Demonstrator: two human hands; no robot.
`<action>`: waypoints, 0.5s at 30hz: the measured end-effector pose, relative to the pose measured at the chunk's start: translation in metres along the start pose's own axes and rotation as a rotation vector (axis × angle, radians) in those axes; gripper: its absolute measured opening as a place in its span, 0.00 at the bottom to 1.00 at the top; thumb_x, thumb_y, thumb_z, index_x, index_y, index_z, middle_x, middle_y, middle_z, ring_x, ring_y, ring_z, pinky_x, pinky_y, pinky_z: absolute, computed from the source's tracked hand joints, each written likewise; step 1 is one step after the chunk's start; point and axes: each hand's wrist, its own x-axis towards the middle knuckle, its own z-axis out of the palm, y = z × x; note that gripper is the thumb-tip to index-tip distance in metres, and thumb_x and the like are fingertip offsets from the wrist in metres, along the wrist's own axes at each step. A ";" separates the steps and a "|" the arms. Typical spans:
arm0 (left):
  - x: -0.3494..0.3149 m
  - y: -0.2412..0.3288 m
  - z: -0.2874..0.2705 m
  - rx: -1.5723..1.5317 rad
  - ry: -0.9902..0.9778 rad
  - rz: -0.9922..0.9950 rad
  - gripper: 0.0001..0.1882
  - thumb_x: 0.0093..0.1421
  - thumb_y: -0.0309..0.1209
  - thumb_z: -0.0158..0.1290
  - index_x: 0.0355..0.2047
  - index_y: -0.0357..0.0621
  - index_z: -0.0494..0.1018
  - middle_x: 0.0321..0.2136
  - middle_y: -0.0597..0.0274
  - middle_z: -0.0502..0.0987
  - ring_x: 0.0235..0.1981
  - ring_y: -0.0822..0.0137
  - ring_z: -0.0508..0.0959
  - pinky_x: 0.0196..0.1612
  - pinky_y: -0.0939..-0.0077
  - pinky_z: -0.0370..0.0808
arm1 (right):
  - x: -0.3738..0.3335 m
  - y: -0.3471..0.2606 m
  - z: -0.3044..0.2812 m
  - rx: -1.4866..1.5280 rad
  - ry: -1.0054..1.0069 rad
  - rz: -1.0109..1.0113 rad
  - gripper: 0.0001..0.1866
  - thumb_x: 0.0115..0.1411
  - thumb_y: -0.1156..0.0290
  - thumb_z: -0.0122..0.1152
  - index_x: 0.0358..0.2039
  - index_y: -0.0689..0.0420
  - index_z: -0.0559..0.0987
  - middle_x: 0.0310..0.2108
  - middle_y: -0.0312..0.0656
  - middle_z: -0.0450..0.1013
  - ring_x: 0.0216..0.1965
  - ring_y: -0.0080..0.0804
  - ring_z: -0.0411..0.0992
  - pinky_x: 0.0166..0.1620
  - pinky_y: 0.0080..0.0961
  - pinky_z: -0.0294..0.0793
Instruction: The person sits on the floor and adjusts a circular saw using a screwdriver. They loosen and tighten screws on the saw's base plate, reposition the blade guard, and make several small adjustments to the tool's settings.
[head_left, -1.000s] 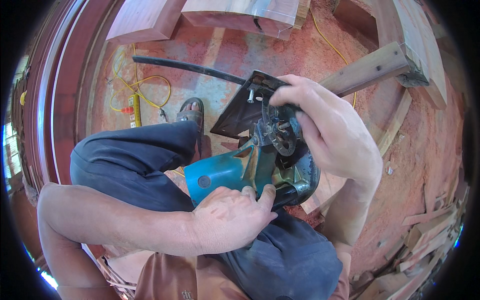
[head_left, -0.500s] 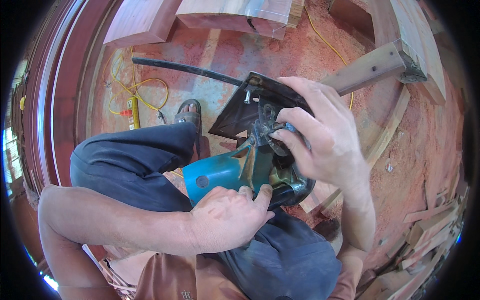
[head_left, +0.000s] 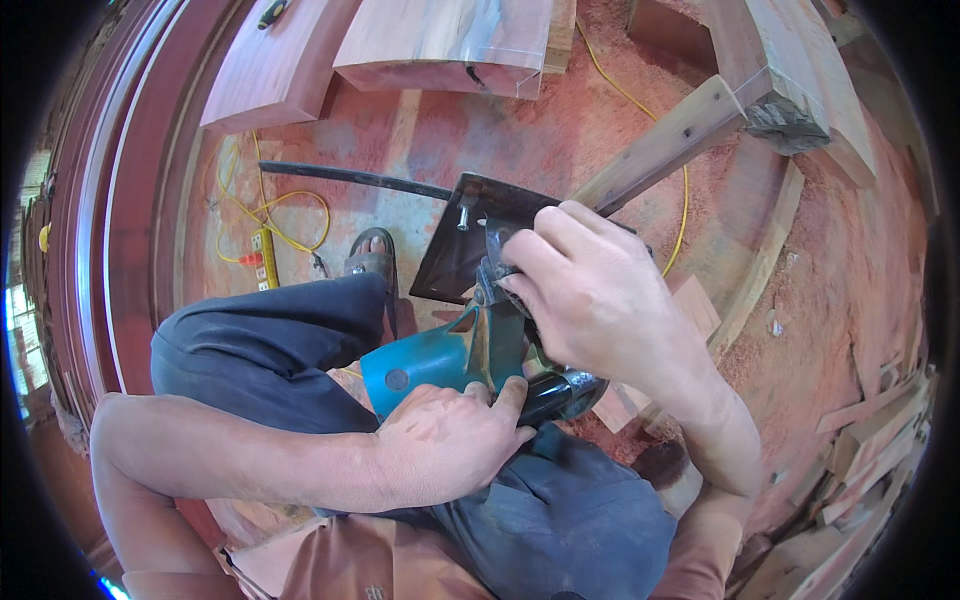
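A teal circular saw (head_left: pixel 415 365) rests tilted across my lap, its black metal base plate (head_left: pixel 450 240) turned up and away from me. My left hand (head_left: pixel 445 440) is closed around the saw's black grip, with the thumb and fingers over it beside the motor housing. At the bracket (head_left: pixel 487 285) by the base plate, my right hand (head_left: pixel 595 290) bends its fingers in a pinch; the hand hides what lies under the fingertips. A bolt (head_left: pixel 463 217) sticks out of the plate. From the plate's far side a long dark bar (head_left: pixel 350 175) runs out to the left.
Thick timber blocks (head_left: pixel 440 70) lie ahead, and a slanted wooden beam (head_left: pixel 660 145) meets a larger timber (head_left: pixel 790 110) at the right. A yellow cord (head_left: pixel 300 240) coils by a power strip (head_left: pixel 264 258) at the left. Wood offcuts (head_left: pixel 860 450) pile up at the lower right.
My right hand has shifted left and lower, its fingers now curled more tightly over the bracket. The saw's plate sits slightly lower in view. My left hand keeps its hold.
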 end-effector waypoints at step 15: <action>0.004 -0.011 0.007 0.004 0.030 -0.043 0.26 0.73 0.42 0.54 0.60 0.32 0.70 0.33 0.39 0.84 0.32 0.38 0.86 0.36 0.47 0.82 | 0.012 -0.040 0.051 0.069 0.266 0.487 0.13 0.61 0.73 0.67 0.39 0.55 0.70 0.31 0.45 0.73 0.32 0.52 0.78 0.33 0.49 0.75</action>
